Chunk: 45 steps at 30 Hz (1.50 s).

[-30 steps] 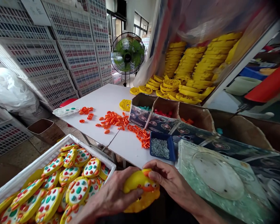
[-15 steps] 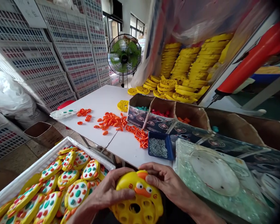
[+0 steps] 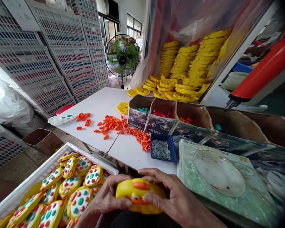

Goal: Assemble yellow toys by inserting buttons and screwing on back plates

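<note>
Both my hands grip a yellow duck-shaped toy shell (image 3: 135, 192) with an orange beak, low in the middle of the view and tipped edge-on. My left hand (image 3: 106, 201) wraps its left side, thumb along the front. My right hand (image 3: 173, 198) covers the right side, fingers curled over the top. Just left of them a white crate (image 3: 49, 166) holds several finished yellow toys with coloured buttons (image 3: 80, 199).
On the white table (image 3: 102, 104) lie loose orange parts (image 3: 123, 126), a blue tray of screws (image 3: 161, 148), cardboard bins of coloured buttons (image 3: 166, 114) and stacked yellow shells (image 3: 180, 66). A clear plate jig (image 3: 218, 177) sits right. A red tool (image 3: 263, 76) hangs upper right. Fan and stacked crates stand behind.
The duck shell has been tipped from face-up, with its holes showing, to edge-on. My right fingers slid over its top. The camera view shifted slightly.
</note>
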### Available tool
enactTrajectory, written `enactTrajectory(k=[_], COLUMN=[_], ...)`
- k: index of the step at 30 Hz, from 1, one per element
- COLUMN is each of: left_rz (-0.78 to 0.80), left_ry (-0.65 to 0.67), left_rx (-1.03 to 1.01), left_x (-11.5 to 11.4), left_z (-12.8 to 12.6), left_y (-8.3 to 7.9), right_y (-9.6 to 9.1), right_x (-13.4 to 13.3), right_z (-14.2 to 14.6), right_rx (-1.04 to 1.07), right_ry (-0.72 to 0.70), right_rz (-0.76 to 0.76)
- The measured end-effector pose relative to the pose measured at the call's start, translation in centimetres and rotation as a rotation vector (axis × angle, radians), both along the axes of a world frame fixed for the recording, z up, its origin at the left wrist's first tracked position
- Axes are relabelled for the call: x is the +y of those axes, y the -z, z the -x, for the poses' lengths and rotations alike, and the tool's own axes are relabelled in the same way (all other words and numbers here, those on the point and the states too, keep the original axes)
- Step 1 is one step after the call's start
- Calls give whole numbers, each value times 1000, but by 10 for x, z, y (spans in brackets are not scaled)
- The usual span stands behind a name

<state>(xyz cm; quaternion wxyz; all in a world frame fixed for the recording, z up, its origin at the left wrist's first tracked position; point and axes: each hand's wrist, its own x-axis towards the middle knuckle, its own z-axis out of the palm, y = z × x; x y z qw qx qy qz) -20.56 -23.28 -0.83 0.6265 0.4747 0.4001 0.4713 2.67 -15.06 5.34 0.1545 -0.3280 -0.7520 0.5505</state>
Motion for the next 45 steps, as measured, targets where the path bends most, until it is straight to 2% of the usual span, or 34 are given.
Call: enactTrajectory(k=[3, 7, 10, 12, 15, 17, 20, 25, 28, 30, 35, 38, 40, 42, 45], left_rz=[-20, -26, 37, 114, 183, 211, 221, 176, 168, 165, 219, 270, 262, 240, 268], left_ry=[17, 52, -1, -51, -120, -135, -88, -102, -133, -203, -476, -636, -695, -720, -691], left_rx=[-58, -105, -114, -122, -148, -203, -295, -409, -506, -577, -656, -586, -502, -410, -287], left_x=[6, 10, 8, 6, 1, -2, -5, -10, -14, -17, -20, -18, -18, -19, -24], left_z=[1, 3, 3, 3, 0, -1, 0, 6, 10, 11, 10, 12, 19, 31, 50], left_y=[7, 14, 15, 12, 4, -2, -9, -9, -1, 8, 29, 29, 24, 17, 11], right_y=[2, 2, 3, 6, 15, 23, 34, 42, 45, 49, 74, 96, 109, 115, 105], right_x=[-2, -6, -5, -2, 4, 9, 13, 15, 13, 10, -3, -11, -14, -13, 0], right_z=[1, 1, 3, 5, 11, 17, 27, 41, 46, 50, 64, 70, 70, 67, 72], right_rx=[-57, -35, 5, 44, 175, 271, 357, 414, 443, 467, 513, 495, 421, 303, 179], right_ry=[60, 53, 53, 62, 95, 174, 309, 471, 539, 575, 629, 569, 534, 488, 360], right_rz=[-27, -86, -58, 26, 238, 394, 572, 691, 715, 716, 669, 660, 566, 323, -225])
